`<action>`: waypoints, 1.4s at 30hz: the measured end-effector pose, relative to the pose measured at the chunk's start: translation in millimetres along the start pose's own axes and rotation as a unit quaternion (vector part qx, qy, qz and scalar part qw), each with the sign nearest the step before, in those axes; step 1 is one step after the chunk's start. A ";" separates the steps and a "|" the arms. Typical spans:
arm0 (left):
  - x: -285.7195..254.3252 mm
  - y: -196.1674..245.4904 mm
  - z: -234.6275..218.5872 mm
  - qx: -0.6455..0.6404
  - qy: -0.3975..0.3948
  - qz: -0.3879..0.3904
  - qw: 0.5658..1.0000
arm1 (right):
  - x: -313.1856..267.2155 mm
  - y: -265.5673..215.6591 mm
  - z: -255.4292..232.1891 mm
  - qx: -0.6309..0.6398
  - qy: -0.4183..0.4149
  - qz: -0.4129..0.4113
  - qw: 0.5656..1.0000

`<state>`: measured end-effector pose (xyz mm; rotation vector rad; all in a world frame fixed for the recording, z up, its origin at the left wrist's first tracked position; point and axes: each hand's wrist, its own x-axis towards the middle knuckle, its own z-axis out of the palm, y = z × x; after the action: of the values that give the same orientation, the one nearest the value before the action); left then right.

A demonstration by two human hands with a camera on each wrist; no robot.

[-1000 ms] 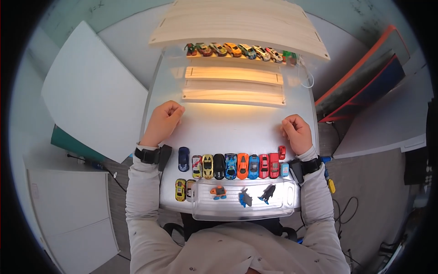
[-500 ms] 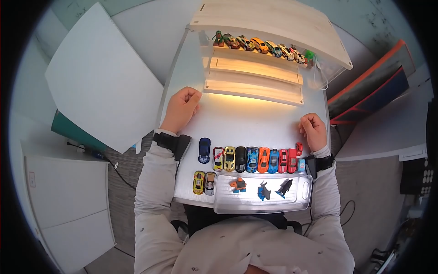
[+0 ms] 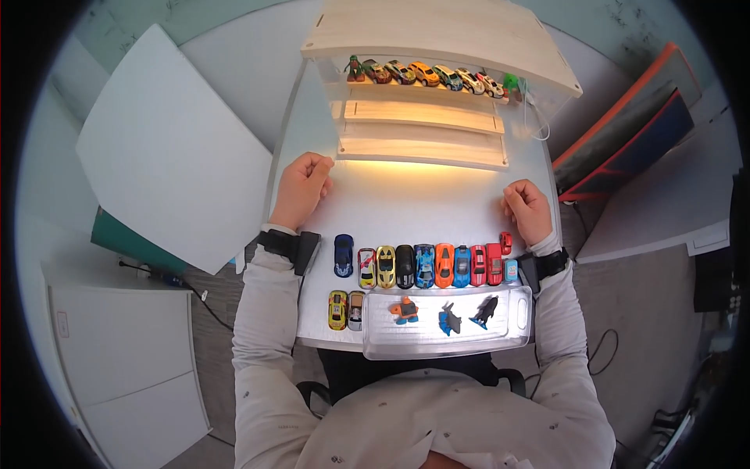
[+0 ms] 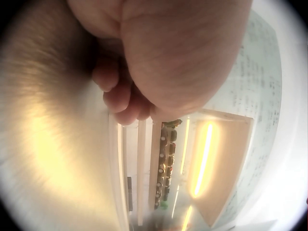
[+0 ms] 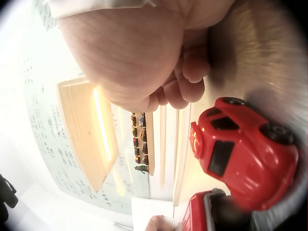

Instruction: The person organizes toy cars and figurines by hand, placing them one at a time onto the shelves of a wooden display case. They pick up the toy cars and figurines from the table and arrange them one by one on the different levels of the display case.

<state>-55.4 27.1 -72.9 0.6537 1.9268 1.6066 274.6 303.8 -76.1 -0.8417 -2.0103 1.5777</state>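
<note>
My left hand point(image 3: 301, 190) rests on the white table left of the wooden shelf's foot, fingers loosely curled around nothing. Its curled fingers point(image 4: 118, 98) show in the left wrist view with the shelf beyond. On the table's right side lies my right hand point(image 3: 528, 211), also loosely curled and holding nothing. Closest to it is a small red toy car point(image 5: 245, 154), just below the wrist in the right wrist view. A row of toy cars point(image 3: 424, 266) runs between the forearms, with a dark blue car point(image 3: 344, 255) at its left end.
A clear plastic tray point(image 3: 375, 344) at the near edge holds an orange turtle-like toy point(image 3: 405, 311) and two dark toy figures. Left of it stand a yellow car point(image 3: 337, 310) and another car. The lit wooden shelf point(image 3: 422, 148) at the back carries several cars point(image 3: 423, 74) on its top step.
The head view has swung, shifting the whole scene rightward and slightly up in the picture. Both hands stay resting on the table, and the toys keep their places.
</note>
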 end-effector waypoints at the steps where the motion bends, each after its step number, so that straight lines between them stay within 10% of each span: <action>1: -0.1 -2.7 0.2 -0.003 -0.003 0.001 1.000 | -1.7 -0.3 0.6 0.000 0.003 0.002 1.000; 42: 4.4 -11.4 -0.2 0.031 -0.010 0.021 0.999 | -1.5 3.0 -1.1 0.017 -0.017 -0.011 1.000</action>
<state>-59.0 28.0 -84.6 0.7370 1.9659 1.5651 277.0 304.0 -78.7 -0.7827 -2.0039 1.6188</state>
